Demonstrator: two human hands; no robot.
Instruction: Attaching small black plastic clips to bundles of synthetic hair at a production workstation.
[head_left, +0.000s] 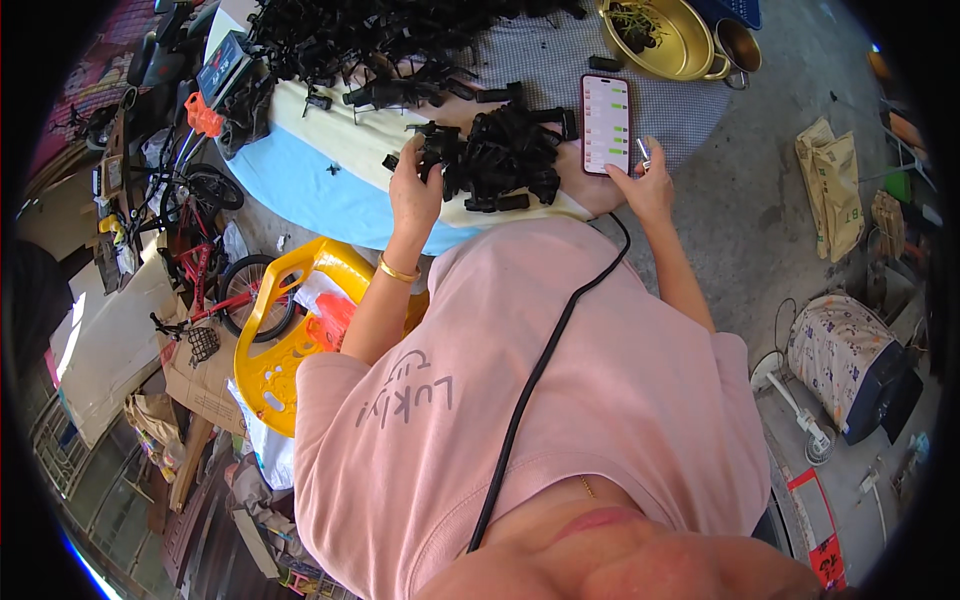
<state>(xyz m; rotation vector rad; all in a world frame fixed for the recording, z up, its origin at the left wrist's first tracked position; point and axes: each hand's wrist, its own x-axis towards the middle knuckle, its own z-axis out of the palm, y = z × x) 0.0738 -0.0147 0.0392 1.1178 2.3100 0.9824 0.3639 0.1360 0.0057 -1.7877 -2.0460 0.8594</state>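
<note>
Take the near heap of black parts (pixel 508 152) as the clock centre; it lies on the cloth (pixel 290 208) directly in front of the person. The left hand (pixel 414 195) is at nine o'clock, its thumb and fingers curved about a part at the heap's edge; whether they pinch it cannot be told. The right hand (pixel 655 190) is at three o'clock, its fingers curled on a small silvery piece (pixel 643 152) of unclear kind, its thumb extended to the lower edge of the phone (pixel 605 125). The phone, lit, lies at two o'clock, just beside the heap. For clean handling, grip one part by its solid body, since thin projections likely snag on neighbours. Separate it with a slight twist before lifting; a straight pull may drag others along. Hold the silvery piece well inside the fingers, as a loose grip risks dropping it on the screen. Avoid pushing parts toward the phone or the far heap (pixel 330 40) at ten o'clock, where they could mix. Leave slack in the cable (pixel 548 370), which runs from four o'clock across the shirt (pixel 600 330).
</note>
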